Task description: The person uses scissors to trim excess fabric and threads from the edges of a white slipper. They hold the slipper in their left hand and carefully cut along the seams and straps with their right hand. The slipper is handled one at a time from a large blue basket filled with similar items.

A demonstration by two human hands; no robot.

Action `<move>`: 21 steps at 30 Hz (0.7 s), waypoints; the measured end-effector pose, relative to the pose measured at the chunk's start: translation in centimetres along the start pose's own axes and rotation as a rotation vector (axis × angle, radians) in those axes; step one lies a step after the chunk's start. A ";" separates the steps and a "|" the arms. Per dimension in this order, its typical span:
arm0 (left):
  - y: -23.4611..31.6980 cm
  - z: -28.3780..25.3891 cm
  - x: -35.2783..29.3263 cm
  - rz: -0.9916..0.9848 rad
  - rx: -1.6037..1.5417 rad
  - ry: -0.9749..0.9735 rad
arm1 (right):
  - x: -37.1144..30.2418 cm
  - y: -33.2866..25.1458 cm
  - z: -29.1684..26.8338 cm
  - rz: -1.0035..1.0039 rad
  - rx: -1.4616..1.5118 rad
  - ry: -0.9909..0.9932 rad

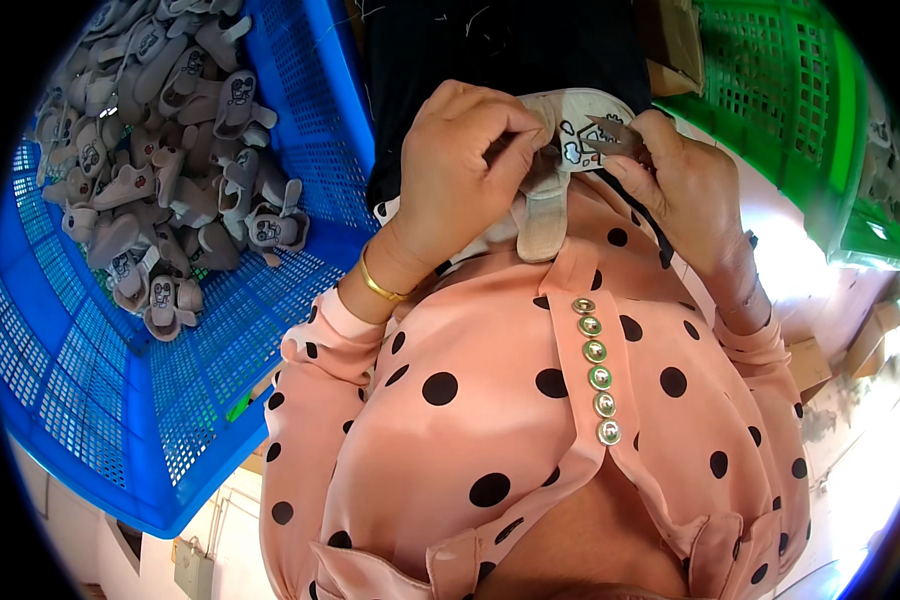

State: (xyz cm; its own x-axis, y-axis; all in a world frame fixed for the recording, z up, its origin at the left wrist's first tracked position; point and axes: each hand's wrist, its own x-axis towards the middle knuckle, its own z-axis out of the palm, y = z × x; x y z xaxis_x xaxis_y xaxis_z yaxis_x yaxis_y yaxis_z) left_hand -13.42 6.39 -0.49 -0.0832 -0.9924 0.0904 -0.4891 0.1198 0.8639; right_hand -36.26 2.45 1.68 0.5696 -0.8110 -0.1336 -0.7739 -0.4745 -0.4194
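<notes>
A small light-grey shoe upper (576,106) with a dark outlined cartoon pattern lies across my lap, its strap (542,228) hanging down over the front of my polka-dot shirt. My left hand (470,160) is closed in a pinch on the upper's edge, beside the strap. In my right hand (692,195) is a pair of thread snips (612,136), the fingers wrapped round it. Its pointed metal blades aim left, over the patterned part. Whether the tips touch the fabric I cannot tell.
On my left stands a blue plastic basket (210,375) with a large heap of similar grey shoe uppers (160,150). A green plastic crate (770,110) is at the right, with more grey pieces beyond it. Cardboard boxes (875,338) sit farther right.
</notes>
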 end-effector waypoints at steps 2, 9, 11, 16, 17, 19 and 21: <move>-0.2 -0.2 0.2 -0.101 -0.068 -0.048 | 0.4 -0.2 -0.1 -0.020 -0.040 -0.018; -0.3 0.1 0.3 -0.188 -0.095 -0.110 | 1.6 -1.1 -0.4 -0.077 -0.123 -0.094; -0.4 0.1 0.2 -0.195 -0.102 -0.115 | 1.8 -1.0 -0.5 -0.094 -0.134 -0.115; -0.6 0.1 0.3 -0.147 -0.061 -0.150 | 2.2 -1.4 -0.7 -0.119 -0.150 -0.136; -0.7 -0.1 0.3 -0.123 -0.040 -0.169 | 2.3 -1.4 -0.8 -0.121 -0.149 -0.146; -0.7 0.0 0.1 -0.124 -0.054 -0.162 | 2.5 -1.6 -0.9 -0.130 -0.147 -0.166; -0.7 0.3 -0.1 -0.178 -0.123 -0.107 | 2.8 -1.7 -1.0 -0.147 -0.143 -0.187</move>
State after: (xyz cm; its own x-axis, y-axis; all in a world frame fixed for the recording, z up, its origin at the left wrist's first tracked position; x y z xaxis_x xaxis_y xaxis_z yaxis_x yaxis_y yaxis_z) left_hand -13.31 6.40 -1.19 -0.1001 -0.9882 -0.1158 -0.3951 -0.0673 0.9162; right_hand -33.58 0.66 2.92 0.7093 -0.6591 -0.2499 -0.7031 -0.6364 -0.3172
